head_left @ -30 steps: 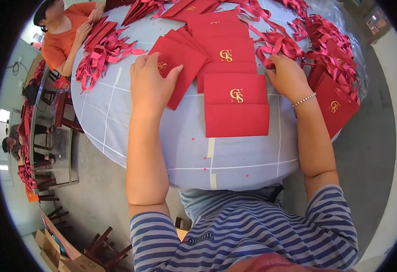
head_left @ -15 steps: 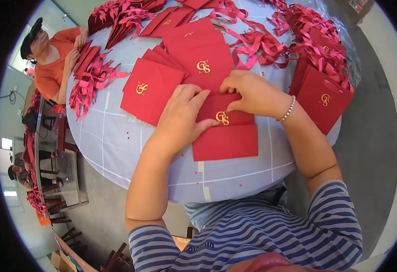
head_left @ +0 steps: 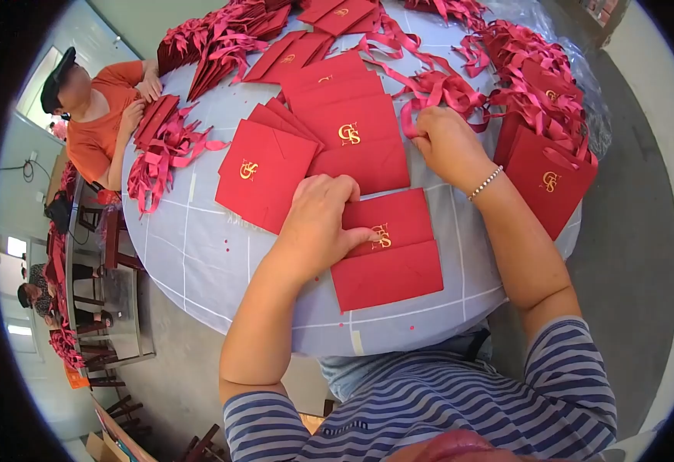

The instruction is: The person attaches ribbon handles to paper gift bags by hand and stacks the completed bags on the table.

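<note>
- Left hand (head_left: 310, 223) lay in a loose C, thumb on the front bag (head_left: 389, 276) beside its gold monogram, fingers bent at the upper left; whether they pinched the paper, I could not tell.
- That bag was flat, smooth red card, roughly rectangular, creased straight across the middle; it lay under the left thumb and below the right hand (head_left: 451, 150), well apart from the latter.
- Right fingers were curled narrow at the edge of the loose ribbons (head_left: 456, 92); whether they had caught a strand, I could not tell.
- Beneath everything spread a pale blue-grey tablecloth (head_left: 198, 273) with white grid lines, rounded at its edge.
- Just beyond the front bag, an overlapping row of bags (head_left: 371, 165) ran away up the cloth, with fanned bags (head_left: 264, 173) touching its left side.
- Glossy, looping ribbon handles crowded the pile of bags (head_left: 548, 185) on the right, crinkled clear plastic (head_left: 598, 119) behind it.
- Farther off at left, a person in orange (head_left: 90, 146) had both hands near a ribboned bundle (head_left: 160, 158).
</note>
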The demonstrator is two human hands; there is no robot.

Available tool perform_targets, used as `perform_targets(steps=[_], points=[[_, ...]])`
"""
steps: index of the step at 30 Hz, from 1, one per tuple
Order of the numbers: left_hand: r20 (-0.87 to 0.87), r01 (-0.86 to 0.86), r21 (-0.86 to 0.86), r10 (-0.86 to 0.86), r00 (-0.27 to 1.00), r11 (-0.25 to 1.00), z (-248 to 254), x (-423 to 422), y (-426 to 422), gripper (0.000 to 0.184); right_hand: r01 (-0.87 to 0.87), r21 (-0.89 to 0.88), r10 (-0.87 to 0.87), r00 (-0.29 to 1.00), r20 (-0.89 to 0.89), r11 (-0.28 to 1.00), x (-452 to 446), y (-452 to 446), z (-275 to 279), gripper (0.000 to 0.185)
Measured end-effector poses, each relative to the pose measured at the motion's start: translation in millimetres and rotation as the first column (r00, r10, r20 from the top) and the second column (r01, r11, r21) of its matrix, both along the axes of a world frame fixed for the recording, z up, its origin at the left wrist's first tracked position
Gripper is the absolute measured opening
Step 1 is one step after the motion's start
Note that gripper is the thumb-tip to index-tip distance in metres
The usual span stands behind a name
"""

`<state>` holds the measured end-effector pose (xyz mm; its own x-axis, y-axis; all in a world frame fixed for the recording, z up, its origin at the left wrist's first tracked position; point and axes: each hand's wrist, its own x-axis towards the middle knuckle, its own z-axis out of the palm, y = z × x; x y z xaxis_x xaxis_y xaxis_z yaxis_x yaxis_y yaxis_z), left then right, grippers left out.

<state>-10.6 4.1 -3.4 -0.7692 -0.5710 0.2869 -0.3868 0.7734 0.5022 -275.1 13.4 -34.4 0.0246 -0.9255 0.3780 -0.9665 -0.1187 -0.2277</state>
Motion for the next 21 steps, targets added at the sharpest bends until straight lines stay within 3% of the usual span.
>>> perform_targets(steps=[2,3,5,6,8,9,12,16,18,19,21], points=[[0.046,-0.066,0.032,0.065,0.997,0.997,1.9,1.2,1.4,0.05,-0.012,-0.226,0.075,0.959,0.273,0.974,8.0,4.6,12.6,0.012],[0.044,-0.071,0.031,0.07,0.997,0.997,2.3,1.7,1.7,0.05,-0.017,-0.227,0.08,0.959,0.271,0.974,15.6,9.8,25.5,0.012],[0.068,-0.122,0.068,0.117,0.991,0.99,2.2,2.6,3.0,0.048,-0.148,-0.337,0.31,0.809,0.499,0.93,33.0,22.9,48.2,0.009],[0.068,-0.13,0.068,0.125,0.99,0.989,2.1,3.0,2.7,0.048,-0.298,-0.255,0.388,0.596,0.704,0.92,38.7,26.9,45.3,0.008],[0.137,-0.157,0.081,0.145,0.98,0.984,1.8,2.6,0.2,0.045,-0.485,0.016,0.275,0.523,0.807,0.875,51.5,37.8,49.2,0.014],[0.137,-0.165,0.075,0.153,0.979,0.984,-0.1,2.4,-1.2,0.045,-0.569,-0.01,0.421,0.597,0.683,0.822,56.8,38.3,47.7,0.017],[-0.046,-0.085,0.343,0.107,0.993,0.935,-6.3,2.9,-5.3,0.045,-0.593,-0.038,0.534,0.694,0.483,0.804,69.9,37.0,28.5,0.016],[-0.068,0.043,0.431,-0.016,0.998,0.901,0.2,7.7,-6.4,0.05,-0.633,0.107,0.519,0.71,0.475,0.767,63.1,35.2,29.6,0.015],[-0.339,0.256,0.754,0.025,0.94,0.605,5.0,4.4,-3.1,0.05,-0.634,0.038,0.545,0.693,0.473,0.773,63.8,35.4,31.2,0.015],[-0.425,0.288,0.739,0.09,0.901,0.61,0.9,1.5,-3.1,0.034,-0.617,-0.023,0.551,0.686,0.475,0.787,64.9,35.6,32.3,0.016],[-0.384,0.186,0.746,0.184,0.905,0.64,1.4,-0.6,-3.9,0.03,-0.609,0.021,0.517,0.691,0.504,0.793,69.1,36.9,35.1,0.02]])
